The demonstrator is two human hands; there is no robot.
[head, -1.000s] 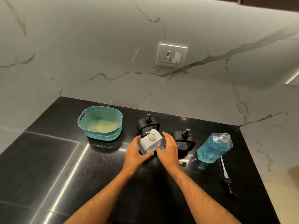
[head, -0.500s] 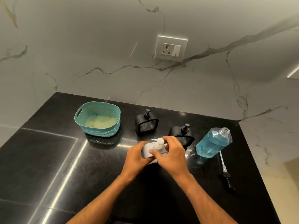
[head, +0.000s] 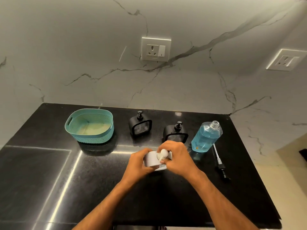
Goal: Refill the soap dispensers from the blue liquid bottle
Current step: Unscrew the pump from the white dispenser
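Nearest me on the counter (head: 49, 188), my left hand (head: 138, 165) grips the white dispenser (head: 152, 161); my right hand (head: 178, 157) pinches its pump (head: 162, 154), likely unscrewing it. Next: lift the pump clear. Beyond stand two black dispensers (head: 140, 126) (head: 176, 134), the uncapped blue liquid bottle (head: 205, 137), partly full, and a teal basket (head: 90, 126).

Mostly hidden under the left hand (head: 138, 165) and right hand (head: 177, 157): white dispenser (head: 152, 159), pump neck covered by fingers. Cut off at right frame edge: second wall socket (head: 286, 60). Too small to read at lower right: black pump (head: 220, 166) details.
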